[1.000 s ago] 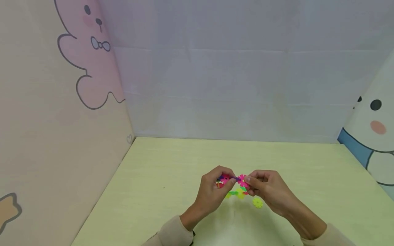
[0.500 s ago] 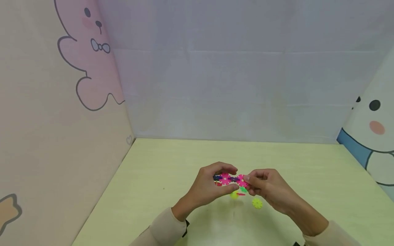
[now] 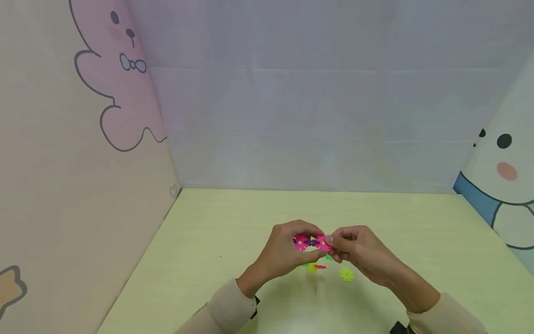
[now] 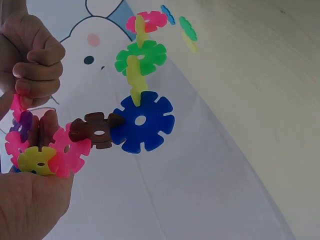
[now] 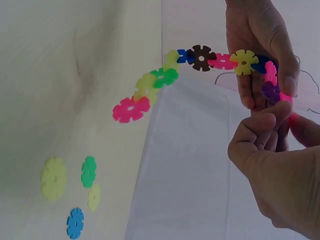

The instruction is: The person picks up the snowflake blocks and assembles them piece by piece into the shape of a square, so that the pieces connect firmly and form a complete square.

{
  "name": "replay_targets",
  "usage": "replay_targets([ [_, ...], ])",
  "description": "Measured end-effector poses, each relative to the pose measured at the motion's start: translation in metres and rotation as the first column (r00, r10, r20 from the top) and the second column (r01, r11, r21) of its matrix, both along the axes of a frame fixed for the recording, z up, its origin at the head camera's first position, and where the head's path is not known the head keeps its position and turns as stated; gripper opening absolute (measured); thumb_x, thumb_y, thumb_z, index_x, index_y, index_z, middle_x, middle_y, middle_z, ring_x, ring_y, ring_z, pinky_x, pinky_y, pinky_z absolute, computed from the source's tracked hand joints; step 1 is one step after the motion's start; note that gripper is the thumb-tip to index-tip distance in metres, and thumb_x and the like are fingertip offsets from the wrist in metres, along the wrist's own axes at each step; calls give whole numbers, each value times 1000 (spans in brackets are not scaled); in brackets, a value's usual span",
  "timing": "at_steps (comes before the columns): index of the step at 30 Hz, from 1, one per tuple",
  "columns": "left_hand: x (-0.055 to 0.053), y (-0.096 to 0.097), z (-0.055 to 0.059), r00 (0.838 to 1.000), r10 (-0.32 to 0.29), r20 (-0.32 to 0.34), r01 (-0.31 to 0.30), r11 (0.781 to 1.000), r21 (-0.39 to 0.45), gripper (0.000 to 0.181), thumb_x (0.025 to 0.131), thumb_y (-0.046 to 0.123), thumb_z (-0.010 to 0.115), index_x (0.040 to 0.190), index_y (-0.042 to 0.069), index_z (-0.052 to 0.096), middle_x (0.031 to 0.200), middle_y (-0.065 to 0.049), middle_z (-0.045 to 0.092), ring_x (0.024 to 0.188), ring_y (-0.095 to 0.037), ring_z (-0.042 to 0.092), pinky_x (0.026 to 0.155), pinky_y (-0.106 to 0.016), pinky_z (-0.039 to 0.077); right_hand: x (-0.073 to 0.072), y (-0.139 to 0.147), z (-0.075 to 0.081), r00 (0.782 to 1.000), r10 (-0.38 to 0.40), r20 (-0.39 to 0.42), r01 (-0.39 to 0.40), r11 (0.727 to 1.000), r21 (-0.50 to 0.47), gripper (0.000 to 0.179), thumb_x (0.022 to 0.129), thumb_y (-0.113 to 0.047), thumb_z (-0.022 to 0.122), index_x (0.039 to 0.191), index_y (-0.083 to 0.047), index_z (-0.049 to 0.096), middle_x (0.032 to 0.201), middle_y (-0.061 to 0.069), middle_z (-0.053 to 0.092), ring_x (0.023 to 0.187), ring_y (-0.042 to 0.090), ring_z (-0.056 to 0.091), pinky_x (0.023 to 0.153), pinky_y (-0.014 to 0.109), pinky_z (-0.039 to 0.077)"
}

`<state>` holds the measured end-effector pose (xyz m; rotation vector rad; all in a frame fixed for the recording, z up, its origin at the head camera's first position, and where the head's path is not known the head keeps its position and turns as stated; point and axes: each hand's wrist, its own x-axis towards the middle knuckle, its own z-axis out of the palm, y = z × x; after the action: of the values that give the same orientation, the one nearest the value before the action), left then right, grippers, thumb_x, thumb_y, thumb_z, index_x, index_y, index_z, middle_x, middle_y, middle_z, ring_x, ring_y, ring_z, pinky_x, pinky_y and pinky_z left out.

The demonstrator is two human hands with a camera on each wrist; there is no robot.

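Note:
A chain of slotted plastic snowflake discs (image 5: 201,58) hangs from both hands, in pink, purple, blue, yellow, brown and green. The left hand (image 3: 273,255) curves its thumb and fingers round the chain's upper part, with a gap in the curl where discs show. At the chain's upper end the right hand (image 3: 367,255) pinches a pink snowflake disc (image 3: 320,244), which joins a purple disc (image 5: 270,91). Right fingertips partly hide that pink disc. Through the left wrist view, the dangling part passes a brown disc (image 4: 97,131) and a large blue disc (image 4: 141,121).
Loose discs lie on the pale table (image 3: 233,208): a yellow one (image 5: 53,178), a green one (image 5: 89,172), a smaller yellow one (image 5: 94,197) and a light-blue one (image 5: 75,223). Cloth walls with cartoon animals border the table at the back and sides.
The left hand lets go near the purple disc, spreads its fingers, then curves them closer to the end pink disc. Both hands and the chain shift slightly left; the right hand keeps its pinch.

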<state>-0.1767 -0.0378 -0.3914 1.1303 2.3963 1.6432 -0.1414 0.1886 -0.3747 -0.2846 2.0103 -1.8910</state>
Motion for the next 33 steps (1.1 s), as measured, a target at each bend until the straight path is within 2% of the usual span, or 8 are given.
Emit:
replay_targets([
  [4, -3, -7, 3, 999, 39, -2, -39, 999, -9, 28, 83, 11, 86, 109, 13, 77, 107, 1, 76, 92, -3, 70, 83, -20, 61, -23, 16, -11, 985, -59, -161, 99, 963, 250, 33, 105, -31, 61, 103, 1, 71, 89, 6, 70, 86, 23, 65, 81, 33, 57],
  [7, -4, -11, 3, 998, 67, 20, -67, 998, -18, 27, 83, 12, 86, 108, 15, 78, 106, 3, 76, 91, -3, 70, 83, -20, 61, -48, 36, -37, 952, -51, -303, 200, 850, 487, 30, 104, -28, 64, 111, -1, 74, 98, 10, 75, 93, 26, 69, 82, 37, 59],
  [10, -4, -15, 2, 996, 76, 39, -76, 997, -12, 26, 83, 13, 86, 107, 16, 78, 105, 5, 76, 91, -2, 70, 82, -21, 61, -63, 50, -66, 933, 68, -354, 194, 733, 652, 26, 100, -21, 68, 114, 0, 74, 102, 10, 76, 94, 22, 71, 81, 38, 61],
  [14, -4, -17, 2, 996, 83, 45, -82, 997, -13, 26, 83, 13, 86, 107, 16, 78, 105, 5, 76, 91, -2, 70, 82, -22, 61, -71, 52, -88, 903, 239, -358, 122, 656, 744, 23, 94, -13, 73, 112, 1, 74, 102, 6, 73, 88, 13, 63, 76, 30, 57],
  [19, -3, -18, 2, 995, 86, 41, -86, 996, -15, 26, 83, 12, 86, 108, 15, 78, 106, 3, 76, 91, -3, 70, 82, -24, 62, -76, 43, -91, 875, 329, -355, 72, 636, 768, 27, 91, -13, 78, 114, 0, 75, 95, 2, 63, 81, 10, 50, 70, 23, 46],
  [23, -3, -17, 2, 996, 81, 41, -80, 997, -14, 26, 83, 12, 85, 107, 15, 78, 106, 3, 76, 90, -2, 70, 81, -24, 62, -79, 38, -87, 872, 343, -348, 58, 635, 771, 30, 92, -11, 77, 119, 0, 74, 99, 2, 66, 84, 9, 52, 73, 24, 48],
  [29, -3, -15, 2, 995, 69, 73, -68, 998, -18, 25, 84, 13, 85, 107, 15, 77, 106, 3, 75, 90, -2, 70, 82, -23, 62, -78, 41, -88, 913, 266, -309, 65, 653, 754, 19, 88, -13, 81, 103, -6, 71, 87, -1, 62, 79, 12, 50, 70, 25, 46],
  [33, -2, -17, 0, 993, 79, 82, -76, 996, -41, 25, 84, 14, 85, 107, 16, 78, 106, 4, 75, 90, -1, 70, 82, -20, 61, -76, 46, -91, 932, 208, -296, 74, 693, 717, 14, 89, -13, 80, 92, -10, 67, 80, -3, 59, 74, 11, 49, 65, 22, 44],
])
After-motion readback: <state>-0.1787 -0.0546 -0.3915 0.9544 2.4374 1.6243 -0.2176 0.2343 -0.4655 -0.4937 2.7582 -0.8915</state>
